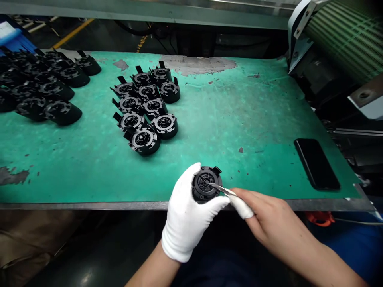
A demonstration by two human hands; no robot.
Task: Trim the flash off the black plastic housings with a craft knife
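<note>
My left hand (187,209), in a white glove, is wrapped round a round black plastic housing (206,175) near the table's front edge. The housing's ringed face, with a tab at its upper right, points up toward me. My right hand (263,205) is bare apart from a white cover on the thumb. Its fingers pinch a slim metal blade (221,189), probably a trimming knife, whose tip reaches the middle of the housing's face. Most of the handle is hidden by the fingers. A group of similar black housings (144,139) stands on the table beyond my left hand.
The green table top (233,119) has worn grey patches. More black housings (62,111) crowd its left side. A black phone (317,163) lies near the right edge. A green ribbed conveyor belt (344,32) rises at the upper right. A blue bin (13,38) is at the far left.
</note>
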